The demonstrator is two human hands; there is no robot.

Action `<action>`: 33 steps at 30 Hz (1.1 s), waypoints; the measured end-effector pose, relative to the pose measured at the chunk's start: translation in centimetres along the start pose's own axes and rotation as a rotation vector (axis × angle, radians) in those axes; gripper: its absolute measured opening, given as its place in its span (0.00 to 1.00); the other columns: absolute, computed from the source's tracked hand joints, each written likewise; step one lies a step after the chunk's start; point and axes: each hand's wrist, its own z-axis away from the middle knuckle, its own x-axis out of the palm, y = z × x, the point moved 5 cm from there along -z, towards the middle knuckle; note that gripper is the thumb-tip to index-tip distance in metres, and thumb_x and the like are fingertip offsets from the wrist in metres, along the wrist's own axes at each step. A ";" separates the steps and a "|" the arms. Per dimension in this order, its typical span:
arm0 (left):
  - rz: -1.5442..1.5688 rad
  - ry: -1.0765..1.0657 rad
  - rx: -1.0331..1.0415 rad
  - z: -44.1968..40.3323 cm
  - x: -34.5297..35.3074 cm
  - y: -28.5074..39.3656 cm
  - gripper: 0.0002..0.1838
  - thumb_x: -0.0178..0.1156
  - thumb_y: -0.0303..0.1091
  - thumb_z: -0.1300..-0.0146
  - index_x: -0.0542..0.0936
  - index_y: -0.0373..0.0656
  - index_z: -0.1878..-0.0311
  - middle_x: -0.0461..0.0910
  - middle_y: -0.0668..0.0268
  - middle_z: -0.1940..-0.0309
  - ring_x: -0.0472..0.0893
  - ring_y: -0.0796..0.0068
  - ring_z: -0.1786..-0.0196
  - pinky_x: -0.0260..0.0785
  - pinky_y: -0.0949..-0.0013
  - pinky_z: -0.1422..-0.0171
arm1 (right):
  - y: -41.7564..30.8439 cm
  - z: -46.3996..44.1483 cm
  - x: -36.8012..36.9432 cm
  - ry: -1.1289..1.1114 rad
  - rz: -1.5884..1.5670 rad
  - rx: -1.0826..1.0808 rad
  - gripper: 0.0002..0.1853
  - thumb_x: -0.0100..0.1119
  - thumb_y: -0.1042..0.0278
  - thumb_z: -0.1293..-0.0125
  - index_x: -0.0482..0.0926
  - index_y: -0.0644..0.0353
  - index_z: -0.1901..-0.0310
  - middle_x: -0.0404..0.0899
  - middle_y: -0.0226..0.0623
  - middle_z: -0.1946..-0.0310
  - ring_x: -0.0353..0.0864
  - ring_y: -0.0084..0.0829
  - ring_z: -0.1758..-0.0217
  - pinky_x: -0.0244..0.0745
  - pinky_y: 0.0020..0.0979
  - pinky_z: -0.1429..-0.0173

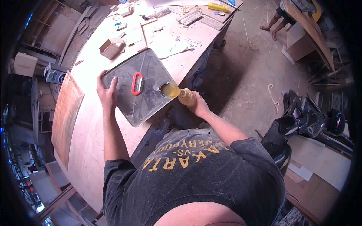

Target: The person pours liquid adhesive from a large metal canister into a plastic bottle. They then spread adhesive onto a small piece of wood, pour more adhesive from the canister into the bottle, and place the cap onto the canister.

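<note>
A dark, scuffed square panel with rounded corners lies tilted at the worktable's near edge, partly overhanging it. My left hand grips its left corner, thumb on the upper face and fingers along the outer edge. On the panel sits a red oval handle-like piece with a pale middle. My right hand is wrapped around a tan, grimy bottle-shaped object at the panel's right edge. Its round, yellowish end reaches over the panel; exactly what it is remains unclear.
On the pale worktable are an open cardboard box, a reddish wooden board, gloves and a yellow tube. Another person is at the upper right. A black motorbike stands at right.
</note>
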 end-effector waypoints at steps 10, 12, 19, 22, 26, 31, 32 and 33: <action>-0.011 -0.010 -0.024 -0.1 -0.1 -0.2 0.28 0.71 0.36 0.34 0.79 0.31 0.35 0.82 0.52 0.39 0.78 0.60 0.33 0.64 0.61 0.23 | 0.5 0.0 0.7 -0.022 0.025 0.007 0.43 0.81 0.66 0.42 0.64 0.53 0.27 0.80 0.51 0.38 0.81 0.54 0.33 0.79 0.47 0.31; 0.006 -0.010 -0.036 -0.1 -0.1 -0.3 0.28 0.71 0.36 0.34 0.79 0.32 0.34 0.82 0.52 0.39 0.78 0.60 0.33 0.64 0.61 0.23 | 0.7 0.0 0.8 -0.030 0.017 0.021 0.43 0.81 0.66 0.41 0.64 0.53 0.27 0.80 0.51 0.38 0.81 0.54 0.33 0.78 0.47 0.31; -0.010 -0.001 -0.014 -0.2 0.0 -0.8 0.27 0.70 0.33 0.34 0.78 0.31 0.35 0.82 0.51 0.40 0.79 0.59 0.34 0.64 0.60 0.23 | 1.4 -0.2 1.8 -0.012 -0.016 0.003 0.41 0.80 0.64 0.40 0.66 0.54 0.29 0.80 0.51 0.38 0.80 0.53 0.33 0.78 0.47 0.30; -0.019 -0.008 -0.017 -0.2 -0.1 -0.7 0.27 0.70 0.33 0.34 0.78 0.32 0.35 0.82 0.52 0.40 0.79 0.59 0.34 0.65 0.60 0.23 | 1.6 -0.3 2.2 -0.002 -0.015 0.012 0.40 0.79 0.63 0.39 0.66 0.55 0.29 0.80 0.52 0.38 0.80 0.54 0.32 0.78 0.47 0.30; 0.007 -0.008 -0.023 -0.3 0.1 -0.7 0.26 0.70 0.33 0.34 0.78 0.32 0.35 0.82 0.52 0.40 0.79 0.59 0.34 0.65 0.60 0.24 | 1.1 -0.2 2.3 0.031 -0.088 0.035 0.34 0.75 0.70 0.40 0.70 0.55 0.33 0.80 0.51 0.38 0.78 0.56 0.32 0.77 0.48 0.30; -0.119 -0.028 0.075 -0.3 -0.5 -1.0 0.24 0.71 0.29 0.34 0.80 0.33 0.36 0.80 0.48 0.38 0.79 0.54 0.34 0.69 0.56 0.26 | 0.1 -1.0 2.2 -0.012 -0.168 0.045 0.19 0.71 0.62 0.34 0.81 0.58 0.45 0.87 0.49 0.48 0.87 0.50 0.41 0.80 0.42 0.33; -0.407 -0.099 0.364 -0.4 -0.8 -1.8 0.20 0.71 0.28 0.34 0.84 0.37 0.39 0.77 0.46 0.34 0.77 0.49 0.32 0.68 0.53 0.25 | 0.6 -1.2 2.5 -0.004 -0.320 0.047 0.16 0.69 0.62 0.32 0.82 0.57 0.46 0.87 0.46 0.48 0.86 0.47 0.41 0.80 0.42 0.34; -0.659 -0.124 0.678 0.1 -0.2 -3.8 0.17 0.71 0.27 0.34 0.87 0.40 0.43 0.73 0.44 0.31 0.76 0.44 0.31 0.68 0.50 0.24 | 1.8 -0.9 4.8 -0.078 -1.117 0.245 0.14 0.66 0.62 0.30 0.83 0.57 0.47 0.87 0.43 0.49 0.86 0.43 0.41 0.80 0.41 0.34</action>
